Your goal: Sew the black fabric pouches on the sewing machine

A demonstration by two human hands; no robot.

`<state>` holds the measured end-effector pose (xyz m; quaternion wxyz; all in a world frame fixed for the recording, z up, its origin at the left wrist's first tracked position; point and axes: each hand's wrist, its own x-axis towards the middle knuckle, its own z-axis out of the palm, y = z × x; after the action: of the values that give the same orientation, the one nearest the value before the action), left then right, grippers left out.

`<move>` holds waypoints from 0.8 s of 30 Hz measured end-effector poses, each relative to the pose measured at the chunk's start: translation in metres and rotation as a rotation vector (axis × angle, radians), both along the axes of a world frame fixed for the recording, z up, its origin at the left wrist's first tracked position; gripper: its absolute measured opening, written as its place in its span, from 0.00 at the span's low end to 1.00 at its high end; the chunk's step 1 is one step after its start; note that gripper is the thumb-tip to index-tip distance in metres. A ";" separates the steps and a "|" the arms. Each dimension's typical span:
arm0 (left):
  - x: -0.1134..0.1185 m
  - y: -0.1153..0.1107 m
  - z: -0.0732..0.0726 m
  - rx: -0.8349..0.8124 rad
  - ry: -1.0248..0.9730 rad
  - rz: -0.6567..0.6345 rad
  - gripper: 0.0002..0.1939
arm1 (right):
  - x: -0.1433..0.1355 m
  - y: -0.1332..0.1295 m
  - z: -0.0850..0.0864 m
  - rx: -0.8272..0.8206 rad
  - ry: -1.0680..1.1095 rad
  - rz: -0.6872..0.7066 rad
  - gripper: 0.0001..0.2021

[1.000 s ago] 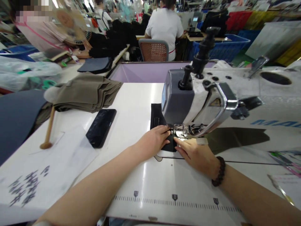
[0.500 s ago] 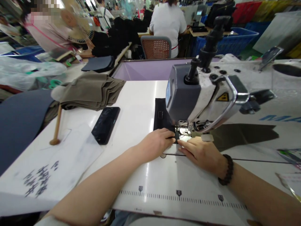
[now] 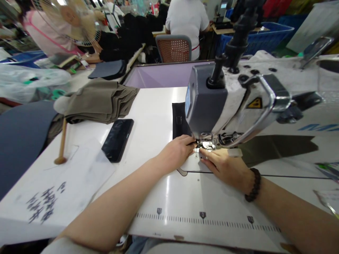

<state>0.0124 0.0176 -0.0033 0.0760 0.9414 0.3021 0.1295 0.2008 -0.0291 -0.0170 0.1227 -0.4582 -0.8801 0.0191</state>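
Black fabric (image 3: 179, 124) — partly hidden behind machine head (image 3: 207, 104); left fingers (image 3: 188, 140), right fingers (image 3: 209, 155) — opening, hold unclear.

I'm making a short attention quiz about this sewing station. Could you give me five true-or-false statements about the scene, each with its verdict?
1. The right hand holds the wooden stick. False: the stick is at the left of the table, and that hand's fingertips are below the sewing machine's head.
2. A dark beaded bracelet is on the right wrist. True.
3. The left hand is at the near end of the black cloth. True.
4. The phone lies on top of the folded brown cloth. False: it lies on the near side of that cloth.
5. The chair has a solid back. False: its back is full of holes.
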 end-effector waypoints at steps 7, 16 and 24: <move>0.001 0.001 -0.003 0.018 -0.015 0.018 0.08 | -0.001 -0.001 0.001 -0.018 -0.006 -0.006 0.14; -0.001 0.004 -0.002 0.025 0.008 0.014 0.08 | -0.001 -0.001 0.004 0.014 -0.022 -0.015 0.14; 0.000 -0.039 0.015 0.048 0.098 -0.066 0.14 | 0.003 -0.005 0.011 0.121 0.082 0.052 0.13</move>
<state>0.0123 -0.0211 0.0122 0.0430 0.9576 0.2710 0.0877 0.2037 -0.0345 -0.0060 0.1857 -0.4259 -0.8854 -0.0124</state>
